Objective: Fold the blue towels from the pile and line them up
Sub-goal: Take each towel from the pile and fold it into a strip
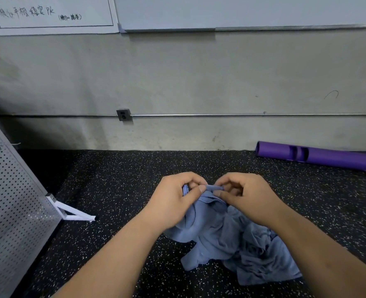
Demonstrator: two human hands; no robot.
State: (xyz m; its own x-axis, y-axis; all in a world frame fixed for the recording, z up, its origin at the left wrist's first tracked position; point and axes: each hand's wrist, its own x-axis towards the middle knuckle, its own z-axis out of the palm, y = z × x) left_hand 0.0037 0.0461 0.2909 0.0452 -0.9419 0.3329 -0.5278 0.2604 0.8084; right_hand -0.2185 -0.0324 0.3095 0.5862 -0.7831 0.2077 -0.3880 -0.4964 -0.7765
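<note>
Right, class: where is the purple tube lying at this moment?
In the head view, the purple tube lies on the floor at far right, by the wall, beyond the right hand.

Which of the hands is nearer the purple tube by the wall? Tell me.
Right. The right hand pinches the blue towel below-left of the purple tube; the left hand pinches it farther left.

A black rubber floor (pixel 113 190) flecked with white carries a crumpled pile of blue towels (pixel 231 239). Well to the right of the pile and farther back, a purple tube (pixel 328 157) lies along the foot of the wall (pixel 199 82). To the pile's left, a perforated metal panel (pixel 12 201) stands on a white angled foot (pixel 74 214).
</note>
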